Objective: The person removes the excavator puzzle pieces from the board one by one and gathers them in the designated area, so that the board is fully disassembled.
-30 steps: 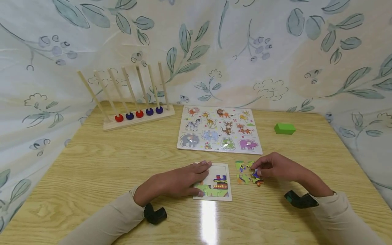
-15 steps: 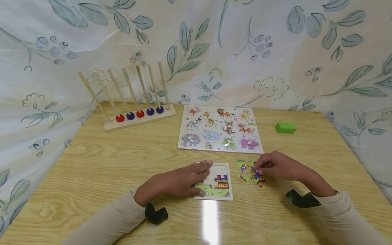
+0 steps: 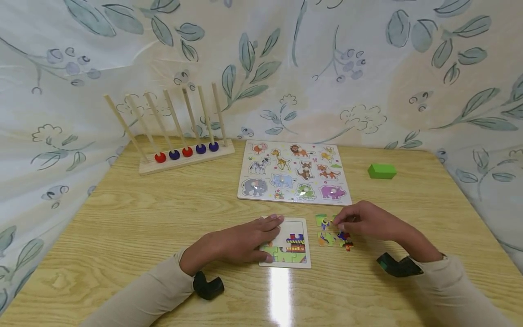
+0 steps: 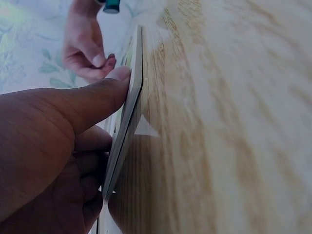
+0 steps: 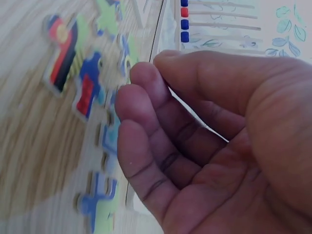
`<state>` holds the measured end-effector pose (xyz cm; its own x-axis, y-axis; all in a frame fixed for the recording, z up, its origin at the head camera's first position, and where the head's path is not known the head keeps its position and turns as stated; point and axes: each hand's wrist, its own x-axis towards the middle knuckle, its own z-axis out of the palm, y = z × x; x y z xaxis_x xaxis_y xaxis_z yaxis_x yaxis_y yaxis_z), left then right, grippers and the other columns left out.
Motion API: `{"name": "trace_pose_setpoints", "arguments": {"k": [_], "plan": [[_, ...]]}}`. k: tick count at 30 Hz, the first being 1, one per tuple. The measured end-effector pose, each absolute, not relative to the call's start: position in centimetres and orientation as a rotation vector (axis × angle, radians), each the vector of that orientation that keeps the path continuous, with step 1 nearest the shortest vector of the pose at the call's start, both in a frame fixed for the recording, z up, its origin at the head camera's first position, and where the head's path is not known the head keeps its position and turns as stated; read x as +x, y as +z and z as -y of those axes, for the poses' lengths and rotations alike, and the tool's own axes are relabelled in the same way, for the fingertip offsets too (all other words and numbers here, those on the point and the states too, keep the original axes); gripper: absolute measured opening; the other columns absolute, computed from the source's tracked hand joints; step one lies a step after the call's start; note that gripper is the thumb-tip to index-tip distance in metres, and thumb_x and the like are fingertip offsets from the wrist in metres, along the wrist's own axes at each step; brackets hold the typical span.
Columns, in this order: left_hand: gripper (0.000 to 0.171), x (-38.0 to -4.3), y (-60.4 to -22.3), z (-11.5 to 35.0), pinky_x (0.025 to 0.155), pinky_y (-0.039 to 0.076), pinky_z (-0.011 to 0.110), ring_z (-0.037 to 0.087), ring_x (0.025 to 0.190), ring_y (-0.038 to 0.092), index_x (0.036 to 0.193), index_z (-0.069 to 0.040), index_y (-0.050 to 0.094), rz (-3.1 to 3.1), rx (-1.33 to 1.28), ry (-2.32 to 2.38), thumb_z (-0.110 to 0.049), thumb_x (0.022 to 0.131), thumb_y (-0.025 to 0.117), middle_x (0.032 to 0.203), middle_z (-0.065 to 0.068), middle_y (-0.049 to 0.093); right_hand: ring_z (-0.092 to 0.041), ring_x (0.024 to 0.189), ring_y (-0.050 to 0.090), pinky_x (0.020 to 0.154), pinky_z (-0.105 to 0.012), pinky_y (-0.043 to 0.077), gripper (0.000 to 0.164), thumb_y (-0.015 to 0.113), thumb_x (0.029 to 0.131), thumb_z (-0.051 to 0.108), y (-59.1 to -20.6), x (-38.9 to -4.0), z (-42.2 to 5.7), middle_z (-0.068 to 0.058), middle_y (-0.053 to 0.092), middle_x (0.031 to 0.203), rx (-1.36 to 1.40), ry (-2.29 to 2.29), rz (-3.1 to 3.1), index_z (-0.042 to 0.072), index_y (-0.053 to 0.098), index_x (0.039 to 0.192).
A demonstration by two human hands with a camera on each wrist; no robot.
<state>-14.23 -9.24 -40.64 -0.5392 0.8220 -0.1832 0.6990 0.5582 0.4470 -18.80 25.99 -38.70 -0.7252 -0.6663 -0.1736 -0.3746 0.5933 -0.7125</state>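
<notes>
My left hand (image 3: 241, 240) rests across the left part of a small jigsaw tray (image 3: 308, 245), fingers extended to its far rim and thumb on the near side. Fitted pieces (image 3: 286, 255) line the bottom and right of the tray; its upper area shows bare white. To its right my right hand (image 3: 367, 222) hovers low over several loose jigsaw pieces (image 3: 326, 239), fingers bent. In the right wrist view the thumb lies near the index fingertip with no piece visible between them. A red-and-black piece (image 5: 61, 53) and a blue-and-red piece (image 5: 89, 85) lie beyond the fingertips.
Behind the tray lies an animal peg puzzle board (image 3: 294, 175). A wooden peg stand (image 3: 188, 156) with red and blue beads is at the back left. A green block (image 3: 382, 171) sits at the back right. A leaf-patterned cloth (image 3: 261, 68) hangs behind the table.
My right hand shifts slightly left over the loose pieces, its fingertips moving toward the upper ones. The left hand stays on the tray.
</notes>
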Motion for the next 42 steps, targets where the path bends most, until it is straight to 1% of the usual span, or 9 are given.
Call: {"name": "trace_pose_setpoints", "arguments": {"k": [6,12,16,21,25,29,33,38,42], "plan": [[0.073,-14.3,-40.7,9.2,0.117,0.013,0.033,0.019,0.147,0.003,0.153,-0.002,0.025,-2.427,1.247,0.452,-0.036,0.098,0.058,0.162,0.006,0.008,-0.013,0.081,0.059,0.071,-0.024,0.051,0.015,0.063,0.095,0.008,-38.7,-18.7,-24.6,-0.001,0.071,0.100,-0.810,-1.002,-2.348,0.004,0.073,0.105],[0.072,-14.3,-40.7,9.2,0.116,0.014,0.033,0.019,0.147,0.003,0.153,-0.002,0.025,-2.420,1.226,0.474,-0.035,0.098,0.058,0.162,0.006,0.008,-0.012,0.076,0.056,0.068,-0.024,0.050,0.017,0.062,0.096,0.008,-39.1,-18.4,-22.8,-0.004,0.071,0.097,-0.819,-1.067,-2.252,0.001,0.073,0.106],[0.072,-14.3,-40.8,9.1,0.116,0.015,0.033,0.018,0.147,0.003,0.153,-0.002,0.025,-2.416,1.221,0.497,-0.036,0.098,0.058,0.162,0.005,0.008,-0.010,0.070,0.054,0.062,-0.022,0.047,0.016,0.062,0.096,0.009,-39.4,-18.3,-21.9,-0.003,0.071,0.095,-0.862,-1.062,-2.260,0.003,0.073,0.105],[0.073,-14.3,-41.0,9.1,0.117,0.015,0.034,0.018,0.147,0.003,0.153,-0.002,0.025,-2.404,1.206,0.512,-0.036,0.098,0.058,0.162,0.005,0.007,-0.008,0.068,0.054,0.061,-0.023,0.047,0.015,0.063,0.096,0.012,-39.8,-18.3,-20.9,0.000,0.072,0.095,-0.906,-1.058,-2.266,0.006,0.075,0.104],[0.073,-14.3,-41.0,9.2,0.117,0.014,0.034,0.019,0.147,0.003,0.153,-0.001,0.025,-2.403,1.197,0.508,-0.035,0.098,0.059,0.162,0.005,0.007,-0.009,0.070,0.056,0.061,-0.024,0.048,0.016,0.063,0.096,0.012,-40.0,-18.2,-20.1,0.000,0.072,0.096,-0.937,-1.079,-2.253,0.006,0.075,0.104],[0.073,-14.4,-41.1,9.2,0.117,0.014,0.035,0.019,0.147,0.003,0.153,-0.001,0.025,-2.397,1.193,0.523,-0.035,0.098,0.059,0.162,0.005,0.007,-0.009,0.075,0.059,0.065,-0.024,0.049,0.016,0.063,0.096,0.011,-39.9,-18.2,-19.5,0.001,0.072,0.098,-0.936,-1.089,-2.257,0.006,0.075,0.105],[0.073,-14.4,-41.1,9.3,0.117,0.015,0.035,0.019,0.147,0.003,0.153,-0.001,0.025,-2.391,1.193,0.529,-0.035,0.098,0.059,0.162,0.005,0.007,-0.011,0.082,0.063,0.069,-0.024,0.051,0.017,0.063,0.096,0.010,-39.8,-18.1,-18.8,-0.001,0.073,0.100,-0.937,-1.115,-2.234,0.005,0.074,0.106],[0.073,-14.4,-41.1,9.3,0.117,0.015,0.036,0.019,0.147,0.003,0.152,-0.001,0.026,-2.390,1.182,0.532,-0.035,0.097,0.060,0.162,0.005,0.007,-0.014,0.089,0.065,0.072,-0.025,0.052,0.018,0.062,0.095,0.007,-39.7,-18.0,-18.4,-0.006,0.072,0.102,-0.947,-1.145,-2.195,0.001,0.073,0.108],[0.073,-14.4,-41.1,9.2,0.117,0.015,0.036,0.019,0.147,0.003,0.152,-0.001,0.025,-2.388,1.184,0.540,-0.034,0.097,0.060,0.162,0.005,0.006,-0.013,0.094,0.066,0.076,-0.025,0.053,0.019,0.062,0.095,0.007,-39.7,-18.1,-18.3,-0.005,0.072,0.105,-0.944,-1.120,-2.199,0.002,0.073,0.110]]}}
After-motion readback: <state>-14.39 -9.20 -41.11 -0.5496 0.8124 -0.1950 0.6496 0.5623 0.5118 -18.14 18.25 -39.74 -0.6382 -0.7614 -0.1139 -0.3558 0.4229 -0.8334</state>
